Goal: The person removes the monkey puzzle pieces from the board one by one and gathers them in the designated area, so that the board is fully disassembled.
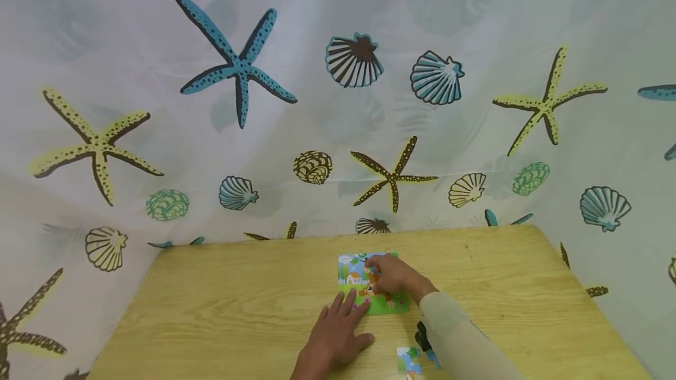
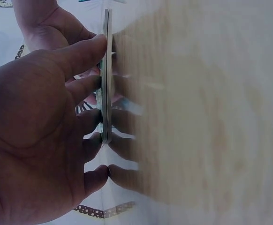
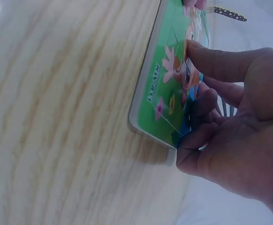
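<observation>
**Picture puzzle ahead of the left hand, beneath the right hand**

The picture puzzle lies on the table, its wider visible side running left to right. The left hand, fingers extended, touches its near edge; the right hand curls over its right half; whether it pinches a piece cannot be told. Loose pieces lie towards the person, closer to the left hand.

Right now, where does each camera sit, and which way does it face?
Head: on the head, facing forward and down at the puzzle on the table; left hand, right hand and a sleeve show.
Left wrist: on that wrist, facing the puzzle's edge; left hand large, right hand beyond.
Right wrist: on that wrist, facing the puzzle's green corner; right hand large, left fingertips at top.
Shared: both wrist views show the puzzle and table.
</observation>
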### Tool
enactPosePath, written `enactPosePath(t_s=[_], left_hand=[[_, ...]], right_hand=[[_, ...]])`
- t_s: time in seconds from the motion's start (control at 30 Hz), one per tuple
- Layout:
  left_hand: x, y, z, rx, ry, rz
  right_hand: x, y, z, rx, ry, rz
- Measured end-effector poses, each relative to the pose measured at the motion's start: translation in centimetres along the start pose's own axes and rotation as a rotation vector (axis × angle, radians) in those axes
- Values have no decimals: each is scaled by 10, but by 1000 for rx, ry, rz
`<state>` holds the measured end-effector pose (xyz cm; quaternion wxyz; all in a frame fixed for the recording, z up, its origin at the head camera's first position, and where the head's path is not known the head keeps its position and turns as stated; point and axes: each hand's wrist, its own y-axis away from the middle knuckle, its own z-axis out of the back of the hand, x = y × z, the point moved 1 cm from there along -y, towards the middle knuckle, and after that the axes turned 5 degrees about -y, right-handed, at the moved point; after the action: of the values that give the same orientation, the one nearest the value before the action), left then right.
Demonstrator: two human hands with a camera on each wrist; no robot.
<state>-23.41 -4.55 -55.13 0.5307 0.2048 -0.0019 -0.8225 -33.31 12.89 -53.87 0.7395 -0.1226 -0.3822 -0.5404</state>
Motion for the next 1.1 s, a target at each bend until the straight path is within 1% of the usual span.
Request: enactPosePath(t_s=[0.17, 0.3, 0.4, 0.6, 0.67, 0.83, 1.0, 1.1], left_hand=[[-1, 0, 1, -1, 0, 0], [0, -1, 1, -2, 1, -1], [0, -1, 0, -1, 3, 1], [0, -2, -1, -3, 11, 3], [0, -3, -2, -3, 7, 1], [1, -4, -4, -2, 0, -1], [2, -4, -4, -1, -2, 5], [2, -4, -4, -7, -11, 4]], right_hand=[[0, 0, 1, 5, -13, -31], [-2, -3, 1, -21, 2, -6], [-4, -3, 1, -35, -10, 24], [-8, 1, 3, -60, -39, 55], [-11, 2, 3, -75, -74, 59], [-18, 4, 6, -98, -202, 78], [-24, 5, 9, -100, -249, 114], [-25, 9, 12, -109, -264, 131]])
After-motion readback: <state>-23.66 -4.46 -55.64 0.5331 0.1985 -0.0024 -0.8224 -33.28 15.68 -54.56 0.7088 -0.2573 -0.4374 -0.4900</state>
